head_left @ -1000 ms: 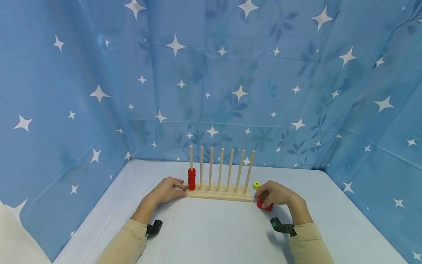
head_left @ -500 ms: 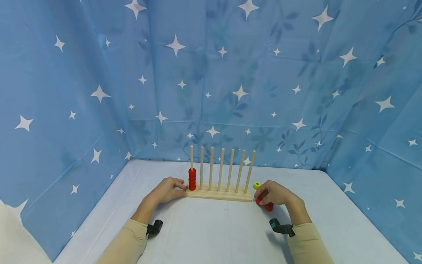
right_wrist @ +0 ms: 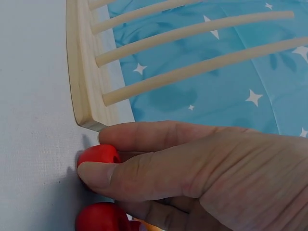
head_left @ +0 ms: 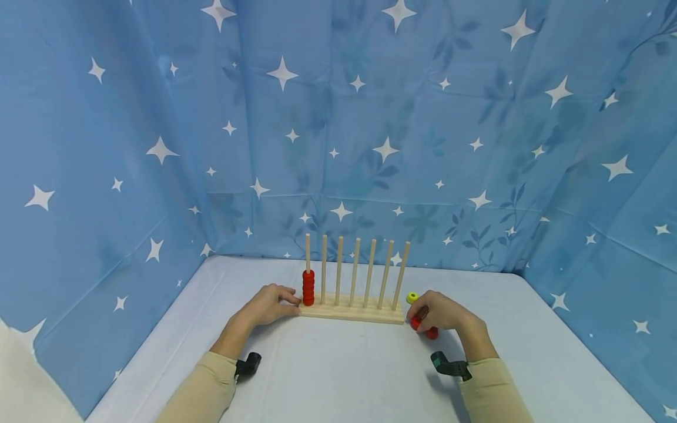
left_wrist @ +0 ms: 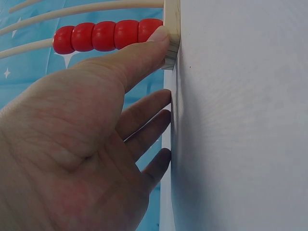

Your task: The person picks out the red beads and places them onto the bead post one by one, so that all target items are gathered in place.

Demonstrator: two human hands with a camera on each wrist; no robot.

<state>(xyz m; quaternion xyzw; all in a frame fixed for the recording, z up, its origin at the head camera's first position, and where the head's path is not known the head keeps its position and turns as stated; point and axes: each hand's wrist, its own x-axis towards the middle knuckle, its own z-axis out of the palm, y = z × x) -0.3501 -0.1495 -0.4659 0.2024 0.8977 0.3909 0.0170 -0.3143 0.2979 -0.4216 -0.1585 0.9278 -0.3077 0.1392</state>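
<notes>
A wooden bead rack [head_left: 351, 316] with a row of upright pegs stands on the table. Several red beads [head_left: 308, 288] are stacked on its leftmost peg. At the rack's left end, my left hand [head_left: 270, 304] holds the base, thumb [left_wrist: 144, 54] on the front and the index finger hidden in the left wrist view. Beyond the right end, my right hand [head_left: 441, 309] pinches a red bead [right_wrist: 100, 155] between thumb and fingers, low over the table. Another red bead [right_wrist: 98, 217] lies under that hand, close beside the pinched one.
A yellow bead [head_left: 412, 298] lies behind my right hand, near the rack's right end. Something orange shows partly beneath the right hand's fingers. The white table [head_left: 338, 376] is backed by blue starry curtains [head_left: 338, 117] at the rear and sides.
My right hand has closed its fingertips on one red bead and drawn it slightly left, apart from the other red bead. My left hand stays at the rack's left end.
</notes>
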